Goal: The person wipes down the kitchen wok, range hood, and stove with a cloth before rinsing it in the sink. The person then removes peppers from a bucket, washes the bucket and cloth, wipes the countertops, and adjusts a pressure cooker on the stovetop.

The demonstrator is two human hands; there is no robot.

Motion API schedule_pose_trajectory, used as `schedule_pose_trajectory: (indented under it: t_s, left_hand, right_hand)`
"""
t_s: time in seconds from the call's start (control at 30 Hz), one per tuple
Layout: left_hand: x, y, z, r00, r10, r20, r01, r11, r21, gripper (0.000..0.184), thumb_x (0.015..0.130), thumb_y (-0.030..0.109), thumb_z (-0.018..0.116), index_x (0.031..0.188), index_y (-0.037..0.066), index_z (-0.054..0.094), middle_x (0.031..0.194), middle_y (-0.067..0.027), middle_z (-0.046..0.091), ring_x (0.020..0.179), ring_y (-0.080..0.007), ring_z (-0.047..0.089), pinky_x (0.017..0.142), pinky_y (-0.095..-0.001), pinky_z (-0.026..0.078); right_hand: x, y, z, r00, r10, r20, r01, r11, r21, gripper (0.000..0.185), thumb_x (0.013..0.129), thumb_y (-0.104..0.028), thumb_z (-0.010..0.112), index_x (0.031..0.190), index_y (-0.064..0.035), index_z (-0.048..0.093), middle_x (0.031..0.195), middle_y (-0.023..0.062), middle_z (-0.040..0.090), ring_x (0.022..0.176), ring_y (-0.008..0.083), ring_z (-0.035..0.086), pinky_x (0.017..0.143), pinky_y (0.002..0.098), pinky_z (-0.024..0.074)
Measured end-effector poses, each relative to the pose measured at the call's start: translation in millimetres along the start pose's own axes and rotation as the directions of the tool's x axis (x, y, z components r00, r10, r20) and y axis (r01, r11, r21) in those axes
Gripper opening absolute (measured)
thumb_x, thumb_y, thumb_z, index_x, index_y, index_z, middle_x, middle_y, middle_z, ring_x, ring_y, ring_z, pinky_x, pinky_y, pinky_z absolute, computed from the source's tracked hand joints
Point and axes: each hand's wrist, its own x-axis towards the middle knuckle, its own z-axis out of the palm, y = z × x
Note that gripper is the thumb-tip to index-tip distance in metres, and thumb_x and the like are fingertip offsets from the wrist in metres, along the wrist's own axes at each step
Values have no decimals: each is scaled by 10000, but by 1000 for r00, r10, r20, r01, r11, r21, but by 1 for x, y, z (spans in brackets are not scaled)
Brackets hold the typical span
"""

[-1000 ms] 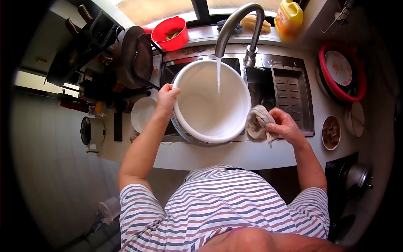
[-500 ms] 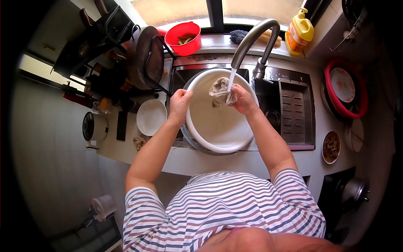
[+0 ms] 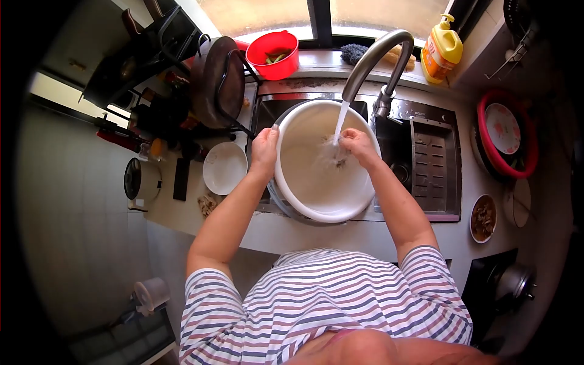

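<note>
My left hand (image 3: 264,149) is closed on the left rim of a large white basin (image 3: 291,193), thumb up along the edge. The basin stands in the sink, slightly tilted. Over its inside, my right hand (image 3: 358,146) is pinched on a wet greyish cloth (image 3: 336,155). The cloth is smeared by motion and splashing, so its shape is hard to make out. Water runs from the curved metal faucet (image 3: 378,42) onto the cloth, right beside my fingertips. Beneath the basin, part of a grey rim (image 3: 281,201) shows.
Left of the sink sit a white bowl (image 3: 225,169) and a rack with a dark pan (image 3: 213,82). Behind stand a red container (image 3: 274,67) and a yellow pump bottle (image 3: 441,52). A drain tray (image 3: 427,161), a food bowl (image 3: 483,219) and a pink-red basin (image 3: 528,155) are right.
My right hand has lowered and turned, and the cloth has dropped from a raised bunch into a blurred, splashing shape under the stream. The basin is slightly more tilted; my left hand stays on its rim.
</note>
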Motion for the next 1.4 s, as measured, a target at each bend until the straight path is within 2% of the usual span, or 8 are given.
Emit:
schedule_pose_trajectory:
  t_s: [0.13,0.4,0.57,0.67,0.8,1.1,1.27,1.4]
  left_hand:
    - [2,-2,0,1000,-7,-13,7,1000,13,273,918,257,455,924,3,555,819,-17,577,716,-77,510,659,-230,435]
    - [4,-11,-1,997,68,31,-68,998,-2,339,928,276,451,1050,-20,564,879,-27,606,777,-81,536,709,-221,443]
    - [5,-7,-6,995,-6,103,15,996,-83,401,926,343,436,1096,-6,537,932,-43,607,799,-100,562,721,-228,458]
    - [2,17,-4,956,-286,67,292,903,-316,421,921,378,431,1087,7,542,952,-54,599,821,-115,554,736,-250,456]
    - [21,-7,-17,947,-183,265,256,927,-273,483,934,411,357,1106,-3,533,934,-81,625,830,-156,591,770,-278,465]
    - [11,7,-14,945,-231,231,292,915,-279,796,825,667,257,1190,-6,477,1041,-106,597,909,-182,585,810,-294,463]
    - [5,8,0,969,-120,216,173,954,-245,398,793,235,665,1097,1,558,958,-47,608,814,-118,578,723,-256,479]
    - [-2,6,3,990,-14,142,24,997,-68,346,773,61,619,1103,-16,552,938,-53,612,784,-100,574,709,-232,472]
  right_hand:
    - [-11,-22,4,997,66,31,-69,735,675,187,870,-194,525,1040,-118,506,938,4,582,835,135,574,723,333,471]
    - [40,-45,51,965,-260,-25,171,556,813,202,858,-117,535,1048,-53,512,893,104,604,750,179,593,654,247,468]
    - [7,-84,107,972,-235,-15,208,830,518,195,821,-173,600,950,-28,581,789,41,592,728,93,553,636,216,438]
    - [-24,-88,126,872,-455,181,429,888,165,198,772,-175,593,899,-25,612,796,45,604,703,123,565,678,265,455]
    - [-74,-91,112,783,-314,537,446,885,-133,215,712,-184,600,880,-51,618,798,120,608,752,199,595,710,298,460]
    - [-47,-103,109,381,-783,492,891,170,-421,345,621,-43,636,951,-106,560,756,57,577,743,247,541,706,349,457]
    - [11,-105,88,481,-853,204,664,202,-720,95,708,-113,565,792,-128,524,721,57,598,659,248,592,554,365,467]
    - [43,-93,21,770,-638,-11,226,289,-930,177,692,-156,552,847,-70,555,697,123,613,663,300,615,593,390,499]
